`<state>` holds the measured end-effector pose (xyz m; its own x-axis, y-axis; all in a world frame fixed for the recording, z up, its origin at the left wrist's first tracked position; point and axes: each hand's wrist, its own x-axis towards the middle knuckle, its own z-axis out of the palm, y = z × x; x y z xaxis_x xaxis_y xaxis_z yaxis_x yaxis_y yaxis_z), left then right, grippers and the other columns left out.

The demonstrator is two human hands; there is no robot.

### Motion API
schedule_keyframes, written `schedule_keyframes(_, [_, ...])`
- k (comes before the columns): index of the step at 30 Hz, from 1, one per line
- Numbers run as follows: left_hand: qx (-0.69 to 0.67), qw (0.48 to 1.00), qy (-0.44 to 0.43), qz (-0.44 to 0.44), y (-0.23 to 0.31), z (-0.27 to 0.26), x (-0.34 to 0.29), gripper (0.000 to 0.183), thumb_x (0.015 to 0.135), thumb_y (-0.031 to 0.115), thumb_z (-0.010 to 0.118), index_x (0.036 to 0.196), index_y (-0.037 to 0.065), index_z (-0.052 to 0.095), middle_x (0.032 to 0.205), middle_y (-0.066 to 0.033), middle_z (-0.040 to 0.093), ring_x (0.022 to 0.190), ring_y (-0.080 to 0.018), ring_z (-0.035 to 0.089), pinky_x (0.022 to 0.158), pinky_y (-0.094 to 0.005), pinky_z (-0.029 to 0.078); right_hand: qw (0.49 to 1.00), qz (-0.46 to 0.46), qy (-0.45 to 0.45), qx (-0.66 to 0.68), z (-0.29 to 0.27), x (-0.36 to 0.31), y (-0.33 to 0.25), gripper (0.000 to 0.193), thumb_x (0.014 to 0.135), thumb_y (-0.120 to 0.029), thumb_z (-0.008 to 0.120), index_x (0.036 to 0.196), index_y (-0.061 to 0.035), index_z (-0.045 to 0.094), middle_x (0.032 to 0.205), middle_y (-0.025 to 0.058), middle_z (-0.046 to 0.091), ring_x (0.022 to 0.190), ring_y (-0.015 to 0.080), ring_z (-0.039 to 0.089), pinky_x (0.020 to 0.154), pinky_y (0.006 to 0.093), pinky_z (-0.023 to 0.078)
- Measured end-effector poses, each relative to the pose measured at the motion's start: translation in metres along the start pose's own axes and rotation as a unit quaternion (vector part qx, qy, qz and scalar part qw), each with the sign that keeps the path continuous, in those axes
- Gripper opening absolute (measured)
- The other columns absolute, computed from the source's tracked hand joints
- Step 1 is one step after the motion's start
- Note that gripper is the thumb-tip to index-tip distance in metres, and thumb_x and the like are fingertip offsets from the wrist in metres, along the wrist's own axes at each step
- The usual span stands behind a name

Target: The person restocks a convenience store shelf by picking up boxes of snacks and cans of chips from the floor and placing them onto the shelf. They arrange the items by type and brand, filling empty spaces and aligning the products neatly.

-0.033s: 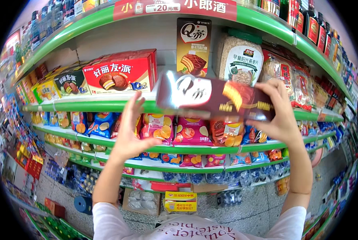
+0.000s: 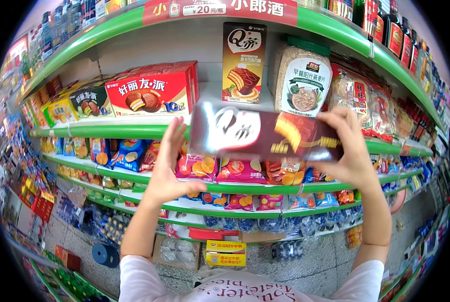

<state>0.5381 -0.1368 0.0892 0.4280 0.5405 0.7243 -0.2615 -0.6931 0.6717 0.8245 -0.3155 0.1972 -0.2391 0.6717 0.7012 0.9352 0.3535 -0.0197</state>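
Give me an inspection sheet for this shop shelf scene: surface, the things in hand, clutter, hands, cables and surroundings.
Surface: green-edged shelf at chest height, white board on top, partly stocked.
Things in hand: long dark brown box, held level in front of the shelf, blurred.
Clutter: red snack box, upright brown box and oat jar on the shelf; crisp bags on the tier below.
Hands: left hand open, fingers at the box's left end; right hand gripping its right end.
Cables: nothing seen.
Surroundings: bottles on the top tier, speckled floor with cartons under the shelves.
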Motion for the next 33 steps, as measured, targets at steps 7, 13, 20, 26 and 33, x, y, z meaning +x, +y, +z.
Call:
schedule_keyframes(7, [-0.1, 0.98, 0.156, -0.076, 0.019, 0.027, -0.091, 0.095, 0.051, 0.025, 0.092, 0.123, -0.005, 0.039, 0.114, -0.0136, 0.056, 0.105, -0.0193, 0.057, 0.09, -0.033, 0.046, 0.956, -0.06, -0.222, 0.182, 0.046, -0.016, 0.0, 0.085, 0.058, -0.026, 0.086, 0.127, -0.002, 0.042, 0.119, 0.0177, 0.041, 0.114, 0.0338, 0.044, 0.096, 0.0382, 0.039])
schedule_keyframes(13, [-0.142, 0.897, 0.371, -0.193, 0.037, 0.03, -0.182, 0.082, 0.058, 0.031, 0.088, 0.119, -0.005, 0.046, 0.107, -0.0118, 0.06, 0.095, -0.0192, 0.061, 0.083, -0.0319, 0.05, 0.984, -0.005, 0.056, 0.17, 0.122, 0.081, 0.041, 0.078, 0.073, -0.042, 0.073, 0.122, 0.009, 0.042, 0.12, 0.0242, 0.045, 0.114, 0.0366, 0.044, 0.097, 0.0413, 0.038])
schedule_keyframes(20, [-0.167, 0.858, 0.419, -0.247, 0.027, 0.027, -0.251, 0.081, 0.06, 0.028, 0.086, 0.122, -0.004, 0.044, 0.108, -0.0115, 0.059, 0.095, -0.0202, 0.061, 0.083, -0.0326, 0.05, 0.909, 0.31, 0.271, 0.064, 0.209, 0.165, 0.098, 0.101, 0.064, -0.047, 0.078, 0.128, 0.0135, 0.028, 0.131, 0.0309, 0.032, 0.121, 0.0439, 0.036, 0.097, 0.046, 0.038])
schedule_keyframes(26, [-0.108, 0.868, 0.378, -0.303, 0.021, -0.006, -0.272, 0.073, 0.059, 0.019, 0.087, 0.116, -0.002, 0.048, 0.105, -0.0101, 0.06, 0.094, -0.0186, 0.06, 0.084, -0.0307, 0.048, 0.891, 0.368, 0.251, 0.087, 0.223, 0.171, 0.11, 0.092, 0.062, -0.042, 0.082, 0.118, 0.0118, 0.033, 0.12, 0.0288, 0.039, 0.115, 0.0402, 0.043, 0.095, 0.0431, 0.04])
schedule_keyframes(33, [-0.106, 0.894, 0.32, -0.297, 0.003, -0.047, -0.26, 0.073, 0.057, 0.024, 0.088, 0.113, -0.003, 0.049, 0.103, -0.0087, 0.06, 0.093, -0.0166, 0.06, 0.084, -0.03, 0.048, 0.883, 0.318, 0.287, 0.189, 0.211, 0.163, 0.089, 0.088, 0.062, -0.025, 0.086, 0.121, 0.0095, 0.03, 0.109, 0.0218, 0.053, 0.101, 0.0267, 0.057, 0.085, 0.0309, 0.047])
